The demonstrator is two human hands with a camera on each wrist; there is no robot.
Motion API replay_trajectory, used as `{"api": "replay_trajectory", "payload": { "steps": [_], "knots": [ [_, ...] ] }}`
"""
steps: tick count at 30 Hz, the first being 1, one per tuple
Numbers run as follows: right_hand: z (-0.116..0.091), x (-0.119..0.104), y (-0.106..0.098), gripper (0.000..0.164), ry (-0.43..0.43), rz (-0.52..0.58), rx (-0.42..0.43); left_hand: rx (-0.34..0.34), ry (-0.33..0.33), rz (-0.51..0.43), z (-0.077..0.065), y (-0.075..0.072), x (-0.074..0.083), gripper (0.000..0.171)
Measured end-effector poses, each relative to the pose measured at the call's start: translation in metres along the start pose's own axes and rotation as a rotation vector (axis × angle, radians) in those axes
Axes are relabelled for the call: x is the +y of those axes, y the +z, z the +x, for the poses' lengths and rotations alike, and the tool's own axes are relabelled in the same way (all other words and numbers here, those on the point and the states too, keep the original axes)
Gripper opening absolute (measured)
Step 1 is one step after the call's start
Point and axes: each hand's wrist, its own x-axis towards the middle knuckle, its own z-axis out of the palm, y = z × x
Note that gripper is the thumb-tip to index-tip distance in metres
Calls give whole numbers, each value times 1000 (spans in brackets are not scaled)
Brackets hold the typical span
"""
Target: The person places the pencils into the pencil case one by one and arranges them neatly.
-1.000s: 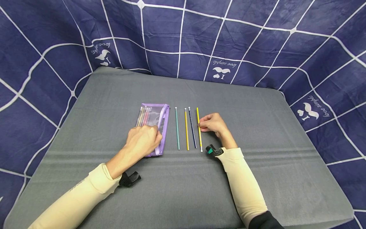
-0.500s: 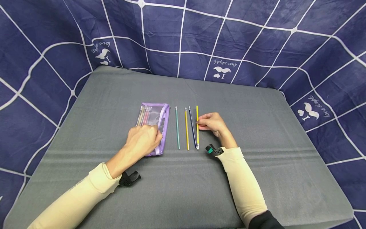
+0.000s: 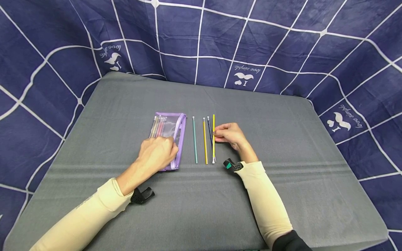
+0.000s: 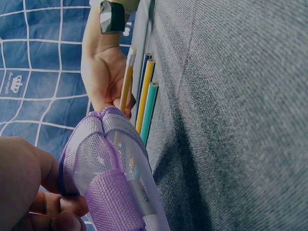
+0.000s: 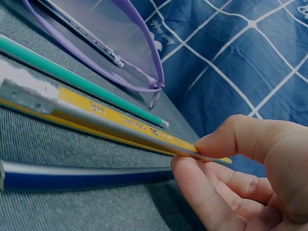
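Note:
My left hand (image 3: 158,151) holds the open edge of a clear pencil case (image 3: 169,121) with purple trim; several pencils (image 3: 160,127) show inside it. In the left wrist view its mouth gapes toward the loose pencils. Between thumb and fingertips, my right hand (image 3: 230,134) pinches a yellow pencil (image 5: 130,125) marked HB, its eraser end toward me. That pencil is lifted over a dark blue pencil (image 5: 86,177) and crosses it in the head view. Left of these lie a second yellow pencil (image 3: 205,143) and a green pencil (image 3: 194,143), roughly parallel.
A grey cloth-covered table (image 3: 298,146) carries everything. Blue curtain fabric (image 3: 220,42) with white grid lines hangs behind and at both sides. Black camera mounts (image 3: 142,196) sit on both wrists.
My right hand has carried the yellow pencil leftward, from the right of the dark blue pencil to over it. My left hand and the pencil case have stayed in place.

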Motion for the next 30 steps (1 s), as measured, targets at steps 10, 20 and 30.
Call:
{"api": "replay_trajectory", "payload": {
  "steps": [10, 20, 30],
  "knots": [
    [3, -1, 13, 20, -11, 2, -3, -5, -7, 1, 0, 0, 1, 28],
    [5, -2, 29, 24, -3, -11, -26, -7, -2, 2, 0, 0, 1, 28],
    [6, -4, 42, 24, 0, -18, -34, -12, -5, 1, 1, 1, 1, 26]
  ]
}}
